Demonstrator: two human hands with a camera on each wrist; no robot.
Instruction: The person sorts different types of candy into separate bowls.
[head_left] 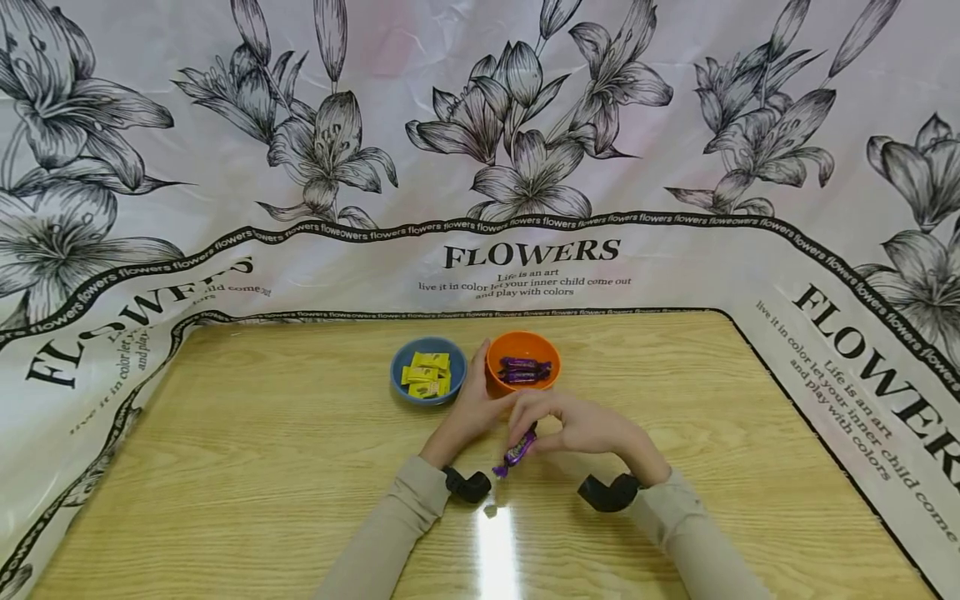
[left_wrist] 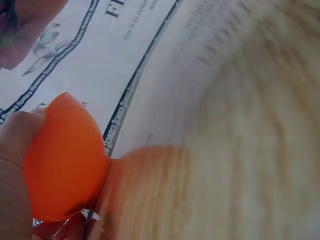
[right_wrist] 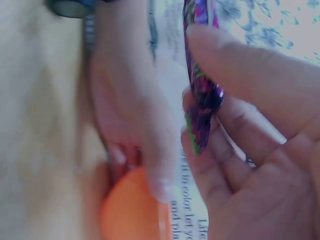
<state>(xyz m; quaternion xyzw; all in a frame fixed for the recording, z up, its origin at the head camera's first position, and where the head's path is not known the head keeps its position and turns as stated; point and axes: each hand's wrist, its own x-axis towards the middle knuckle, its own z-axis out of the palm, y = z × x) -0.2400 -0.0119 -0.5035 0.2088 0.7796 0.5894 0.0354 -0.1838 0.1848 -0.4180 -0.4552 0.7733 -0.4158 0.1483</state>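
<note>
My right hand (head_left: 577, 423) pinches a purple wrapped candy (head_left: 519, 448) between thumb and fingers, held in front of the orange bowl. In the right wrist view the candy's twisted wrapper end (right_wrist: 200, 131) has a green edge. My left hand (head_left: 472, 408) grips the side of the orange bowl (head_left: 523, 342), with the thumb at the rim (left_wrist: 22, 127) and fingers lower on its wall. Several purple candies (head_left: 525, 371) lie inside that bowl.
A blue bowl (head_left: 397, 375) with several yellow packets (head_left: 425, 375) stands just left of my left hand. Both bowls are on a wood-grain table (head_left: 262, 467). A flower-print sheet (head_left: 360, 267) rises along its back and sides.
</note>
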